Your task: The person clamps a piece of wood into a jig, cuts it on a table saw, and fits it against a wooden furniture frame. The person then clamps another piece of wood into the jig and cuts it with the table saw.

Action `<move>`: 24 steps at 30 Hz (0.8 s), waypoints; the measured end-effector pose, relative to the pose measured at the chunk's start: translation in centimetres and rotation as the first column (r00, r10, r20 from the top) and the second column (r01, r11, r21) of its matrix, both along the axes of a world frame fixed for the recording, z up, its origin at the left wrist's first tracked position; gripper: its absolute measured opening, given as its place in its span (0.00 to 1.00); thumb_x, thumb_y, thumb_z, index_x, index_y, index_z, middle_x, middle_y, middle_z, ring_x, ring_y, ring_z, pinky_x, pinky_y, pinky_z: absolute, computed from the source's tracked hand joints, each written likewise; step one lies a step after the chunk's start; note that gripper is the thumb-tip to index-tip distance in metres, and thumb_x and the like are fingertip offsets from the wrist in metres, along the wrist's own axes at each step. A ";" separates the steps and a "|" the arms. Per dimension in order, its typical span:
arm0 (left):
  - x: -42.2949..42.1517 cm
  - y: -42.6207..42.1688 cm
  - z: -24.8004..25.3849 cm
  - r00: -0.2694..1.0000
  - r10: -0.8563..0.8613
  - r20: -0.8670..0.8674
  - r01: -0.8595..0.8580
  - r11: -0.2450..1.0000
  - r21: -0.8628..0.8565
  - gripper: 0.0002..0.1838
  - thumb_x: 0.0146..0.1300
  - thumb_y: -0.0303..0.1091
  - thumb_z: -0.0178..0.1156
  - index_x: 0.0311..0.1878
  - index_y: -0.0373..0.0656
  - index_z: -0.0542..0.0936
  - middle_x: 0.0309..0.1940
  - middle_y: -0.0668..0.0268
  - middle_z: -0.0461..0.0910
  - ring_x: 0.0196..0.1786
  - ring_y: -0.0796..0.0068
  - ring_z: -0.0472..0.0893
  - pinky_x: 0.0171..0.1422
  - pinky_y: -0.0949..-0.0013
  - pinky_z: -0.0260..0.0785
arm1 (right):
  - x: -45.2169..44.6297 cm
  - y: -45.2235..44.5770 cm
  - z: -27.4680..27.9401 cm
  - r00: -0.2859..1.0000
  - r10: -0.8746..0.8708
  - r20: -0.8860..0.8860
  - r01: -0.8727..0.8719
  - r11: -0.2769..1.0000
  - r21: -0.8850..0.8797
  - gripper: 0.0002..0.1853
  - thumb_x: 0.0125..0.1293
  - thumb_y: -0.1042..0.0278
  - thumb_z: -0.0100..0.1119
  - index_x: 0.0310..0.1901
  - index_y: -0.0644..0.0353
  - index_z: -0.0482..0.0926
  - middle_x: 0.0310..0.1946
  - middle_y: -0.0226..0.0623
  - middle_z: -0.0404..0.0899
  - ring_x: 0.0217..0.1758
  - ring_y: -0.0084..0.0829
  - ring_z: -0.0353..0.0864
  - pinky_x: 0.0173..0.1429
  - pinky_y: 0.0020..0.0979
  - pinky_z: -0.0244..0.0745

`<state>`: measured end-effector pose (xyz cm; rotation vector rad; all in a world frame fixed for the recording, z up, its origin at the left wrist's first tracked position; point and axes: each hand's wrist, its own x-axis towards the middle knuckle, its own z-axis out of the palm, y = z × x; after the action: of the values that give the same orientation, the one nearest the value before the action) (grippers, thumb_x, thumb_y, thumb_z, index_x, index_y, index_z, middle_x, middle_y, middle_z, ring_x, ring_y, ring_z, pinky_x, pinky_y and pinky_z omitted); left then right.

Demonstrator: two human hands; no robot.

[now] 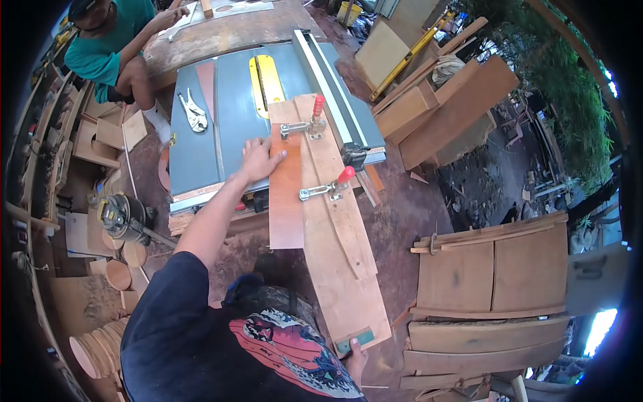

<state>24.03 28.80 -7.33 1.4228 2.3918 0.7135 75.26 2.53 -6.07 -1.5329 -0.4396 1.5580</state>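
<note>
Over the near edge of the saw table (231, 94), a reddish panel (286, 201) sits along the left side of a plywood jig (335, 281), beneath an upper clamp (305, 127) and near a lower clamp (328, 187). The left hand (260, 161) has a loose grip, fingers spread, thumb on the panel; the right hand (356, 363) grasps the jig's near end by a green block (355, 340), fingers mostly hidden. Much of the jig overhangs, so a slackened right grip could let that end dip and tilt the panel. The lower clamp seems to reach only the panel's margin; weak bite might allow twisting. With the yellow insert (270, 84) just ahead, sliding the left hand forward could endanger its fingers if a blade stands there.
</note>
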 end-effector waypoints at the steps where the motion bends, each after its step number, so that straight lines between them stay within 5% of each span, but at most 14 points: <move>1: -0.3 0.3 0.0 1.000 0.007 0.001 -0.007 1.000 -0.016 0.34 0.66 0.58 0.61 0.68 0.45 0.75 0.59 0.45 0.73 0.64 0.44 0.66 0.71 0.44 0.57 | -0.2 0.4 -0.1 1.000 -0.004 -0.019 0.004 1.000 -0.007 0.25 0.66 0.71 0.65 0.62 0.71 0.71 0.54 0.49 0.80 0.52 0.44 0.84 0.55 0.46 0.84; 7: -2.4 1.9 -0.3 1.000 0.028 0.012 -0.028 0.999 -0.034 0.36 0.66 0.61 0.60 0.67 0.43 0.75 0.59 0.45 0.75 0.64 0.42 0.69 0.71 0.45 0.59 | -2.1 1.8 0.3 0.998 0.056 -0.019 -0.057 0.993 -0.106 0.22 0.69 0.69 0.64 0.61 0.68 0.71 0.51 0.49 0.81 0.47 0.46 0.86 0.43 0.49 0.88; 18: -2.7 2.8 0.9 0.986 0.024 0.165 -0.034 0.998 0.056 0.38 0.63 0.54 0.66 0.71 0.42 0.69 0.62 0.43 0.75 0.69 0.41 0.69 0.75 0.46 0.56 | -4.0 3.6 0.6 0.995 0.094 -0.022 -0.097 0.983 -0.155 0.23 0.71 0.67 0.62 0.63 0.66 0.69 0.52 0.46 0.80 0.47 0.45 0.86 0.44 0.49 0.88; 24: -0.6 0.4 1.1 0.975 -0.066 0.212 0.006 0.963 0.271 0.44 0.62 0.49 0.67 0.77 0.43 0.61 0.67 0.45 0.74 0.72 0.41 0.66 0.78 0.47 0.50 | -4.4 3.9 1.0 0.994 0.104 -0.027 -0.107 0.977 -0.182 0.26 0.71 0.63 0.63 0.63 0.67 0.68 0.52 0.47 0.79 0.49 0.46 0.85 0.45 0.50 0.88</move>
<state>23.38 29.24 -6.25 1.3973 2.1567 1.1590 70.87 6.46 -5.03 -1.6570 -0.3820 1.7331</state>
